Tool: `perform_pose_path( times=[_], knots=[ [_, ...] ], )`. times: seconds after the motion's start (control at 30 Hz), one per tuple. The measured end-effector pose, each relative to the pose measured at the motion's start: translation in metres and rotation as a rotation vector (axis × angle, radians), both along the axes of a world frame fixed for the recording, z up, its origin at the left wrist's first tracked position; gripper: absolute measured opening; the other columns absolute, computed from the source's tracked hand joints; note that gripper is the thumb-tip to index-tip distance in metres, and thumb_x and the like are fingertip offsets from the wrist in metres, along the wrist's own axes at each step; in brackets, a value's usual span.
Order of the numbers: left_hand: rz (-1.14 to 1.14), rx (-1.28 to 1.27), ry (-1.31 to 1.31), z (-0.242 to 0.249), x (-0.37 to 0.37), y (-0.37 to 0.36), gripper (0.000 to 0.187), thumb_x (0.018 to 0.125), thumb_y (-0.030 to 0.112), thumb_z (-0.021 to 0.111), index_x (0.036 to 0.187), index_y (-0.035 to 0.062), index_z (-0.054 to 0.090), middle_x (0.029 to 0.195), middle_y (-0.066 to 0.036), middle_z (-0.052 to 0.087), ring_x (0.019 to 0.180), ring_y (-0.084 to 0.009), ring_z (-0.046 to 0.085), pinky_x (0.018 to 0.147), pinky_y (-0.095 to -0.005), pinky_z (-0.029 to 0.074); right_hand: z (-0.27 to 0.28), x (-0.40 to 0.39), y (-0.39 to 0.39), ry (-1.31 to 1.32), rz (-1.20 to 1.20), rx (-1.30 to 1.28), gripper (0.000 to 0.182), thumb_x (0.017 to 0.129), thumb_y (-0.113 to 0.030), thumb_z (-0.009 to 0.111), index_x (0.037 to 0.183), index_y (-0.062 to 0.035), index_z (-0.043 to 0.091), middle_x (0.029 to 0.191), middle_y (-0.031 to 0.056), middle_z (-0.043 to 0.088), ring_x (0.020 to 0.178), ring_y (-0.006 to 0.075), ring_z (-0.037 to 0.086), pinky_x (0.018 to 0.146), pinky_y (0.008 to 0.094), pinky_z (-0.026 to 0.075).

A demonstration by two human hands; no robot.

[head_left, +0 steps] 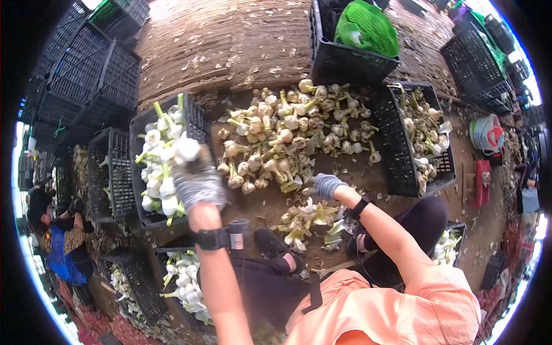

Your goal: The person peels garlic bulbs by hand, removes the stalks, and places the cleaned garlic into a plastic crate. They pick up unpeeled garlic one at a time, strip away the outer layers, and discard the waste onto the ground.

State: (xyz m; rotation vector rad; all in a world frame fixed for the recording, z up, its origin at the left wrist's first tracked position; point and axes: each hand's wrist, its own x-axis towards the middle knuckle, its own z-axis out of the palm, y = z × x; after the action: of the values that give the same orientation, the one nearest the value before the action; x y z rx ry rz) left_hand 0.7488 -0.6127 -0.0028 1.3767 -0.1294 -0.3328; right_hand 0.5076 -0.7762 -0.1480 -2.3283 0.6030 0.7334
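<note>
My left hand (198, 183), in a grey glove and smeared by motion, is over the right side of a black crate (137, 178) at the left. A white garlic bulb (187, 149) shows at its fingertips, blurred along with it. Cleaned white garlic bulbs (154, 187) with green stems fill that crate. My right hand (328, 187), also gloved, is closed at the near edge of a heap of dirty garlic (282, 135) on the floor. What its fingers hold, if anything, is too small to make out. Peeled garlic skins and leaves (310, 221) lie just below it.
A black crate of untrimmed garlic (422, 135) stands tilted at the right. Behind the heap is a crate (353, 63) with a green bag (368, 29). More white garlic (187, 282) sits beside my left leg. Another person (60, 236) sits at far left, near stacked crates (80, 69).
</note>
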Motion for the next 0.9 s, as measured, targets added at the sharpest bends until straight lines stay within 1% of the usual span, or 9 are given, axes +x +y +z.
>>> perform_pose_path(
  times=[0.03,0.17,0.23,0.33,0.47,0.57,0.7,0.8,0.9],
  knots=[
    [0.287,-0.616,0.503,0.014,0.015,0.003,0.040,0.087,0.025,0.052,0.112,-0.0051,0.043,0.106,-0.015,0.053,0.100,-0.0210,0.051,0.085,-0.0299,0.047,-0.014,-0.004,-0.008,0.003,-0.105,-0.028,0.030,0.076,-0.028,0.058,0.097,-0.0067,0.060,0.091,0.0163,0.061,0.085,0.0340,0.058,0.076,0.0387,0.045],
    [0.444,-0.553,0.377,0.043,0.010,-0.003,0.034,0.088,0.024,0.049,0.104,-0.0051,0.047,0.100,-0.014,0.052,0.094,-0.0220,0.052,0.082,-0.0294,0.051,-0.025,-0.008,-0.068,-0.288,-0.495,-0.062,0.032,0.078,-0.031,0.054,0.097,-0.0071,0.061,0.096,0.0167,0.060,0.090,0.0322,0.057,0.079,0.0375,0.045],
    [0.318,-0.625,0.442,0.034,0.006,-0.004,0.034,0.087,0.022,0.050,0.106,-0.0060,0.048,0.109,-0.016,0.051,0.098,-0.0239,0.052,0.078,-0.0298,0.052,-0.043,-0.001,-0.103,-0.305,-0.675,-0.136,0.035,0.079,-0.034,0.054,0.101,-0.0071,0.060,0.099,0.0180,0.060,0.094,0.0333,0.056,0.081,0.0378,0.044],
    [0.058,-0.563,0.635,0.019,-0.009,-0.008,0.022,0.084,0.018,0.054,0.091,-0.0022,0.058,0.090,-0.010,0.060,0.078,-0.0161,0.058,0.063,-0.0254,0.052,-0.094,0.022,-0.156,-0.355,-0.788,-0.168,0.040,0.080,-0.035,0.055,0.109,-0.0077,0.056,0.102,0.0202,0.058,0.096,0.0353,0.054,0.083,0.0382,0.043],
    [-0.027,-0.394,0.675,0.018,-0.035,-0.030,0.020,0.085,0.021,0.054,0.096,0.0032,0.057,0.085,-0.007,0.059,0.069,-0.0138,0.056,0.056,-0.0247,0.049,-0.273,0.073,-0.253,-0.887,-1.157,0.106,0.048,0.078,-0.033,0.058,0.118,-0.0086,0.049,0.106,0.0229,0.056,0.098,0.0374,0.052,0.083,0.0398,0.042],
    [-0.090,-0.326,0.701,0.014,-0.044,-0.037,0.022,0.086,0.022,0.053,0.101,0.0051,0.055,0.084,-0.005,0.059,0.069,-0.0126,0.055,0.056,-0.0246,0.049,-0.134,0.107,-0.216,-0.606,-0.998,-0.075,0.049,0.075,-0.032,0.062,0.115,-0.0065,0.050,0.104,0.0224,0.057,0.097,0.0372,0.053,0.082,0.0412,0.042],
    [-0.160,-0.258,0.683,0.009,-0.050,-0.041,0.025,0.085,0.018,0.054,0.106,0.0043,0.052,0.084,-0.004,0.058,0.067,-0.0121,0.055,0.059,-0.0231,0.049,-0.046,0.119,-0.178,-0.455,-0.747,-0.409,0.044,0.074,-0.029,0.063,0.108,-0.0035,0.053,0.101,0.0213,0.058,0.093,0.0361,0.054,0.079,0.0408,0.044],
    [-0.208,-0.136,0.523,-0.001,-0.060,-0.046,0.031,0.084,0.014,0.054,0.113,0.0037,0.048,0.093,-0.006,0.056,0.073,-0.0117,0.055,0.063,-0.0234,0.050,-0.003,0.106,-0.152,-0.649,-0.631,-0.315,0.041,0.074,-0.029,0.064,0.104,-0.0027,0.055,0.098,0.0219,0.058,0.091,0.0370,0.055,0.078,0.0407,0.044],
    [-0.365,0.132,0.094,-0.008,-0.074,-0.052,0.052,0.077,0.004,0.060,0.125,0.0069,0.038,0.109,-0.009,0.049,0.093,-0.0146,0.052,0.076,-0.0266,0.049,0.048,0.087,-0.125,-0.729,-0.611,0.033,0.037,0.077,-0.027,0.064,0.101,0.0001,0.055,0.087,0.0151,0.062,0.081,0.0257,0.059,0.070,0.0351,0.047]
  ],
)
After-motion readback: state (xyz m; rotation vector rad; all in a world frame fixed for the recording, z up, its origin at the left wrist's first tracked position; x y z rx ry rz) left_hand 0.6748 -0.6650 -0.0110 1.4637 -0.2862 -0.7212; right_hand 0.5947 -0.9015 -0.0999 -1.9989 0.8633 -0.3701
